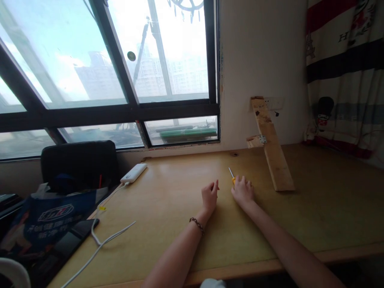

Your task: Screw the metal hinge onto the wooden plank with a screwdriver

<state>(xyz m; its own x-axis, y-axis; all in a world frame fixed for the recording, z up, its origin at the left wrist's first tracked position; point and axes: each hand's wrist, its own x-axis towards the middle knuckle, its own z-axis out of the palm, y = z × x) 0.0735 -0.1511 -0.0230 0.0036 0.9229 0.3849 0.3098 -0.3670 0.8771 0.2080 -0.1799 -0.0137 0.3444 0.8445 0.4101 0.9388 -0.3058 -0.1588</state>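
A screwdriver (233,181) with a yellow handle and a thin metal shaft is gripped in my right hand (243,191), low over the table. Its shaft points away from me and slightly left; most of the handle is hidden by my fingers. To the left, apart from it, my left hand (209,197) is closed with curled fingers, and whatever it may hold is hidden. A dark beaded bracelet (197,225) circles my left wrist. Right of my hands, a wooden board (274,156) leans against the wall, with a short wood piece (253,141) joined by a metal hinge (263,139).
The yellowish table (168,188) lies below a window. A white power bank (134,173) with a white cable (99,245) is at its left edge. Beyond that are a black chair (79,158) and blue bag (57,216). A curtain (345,88) hangs right.
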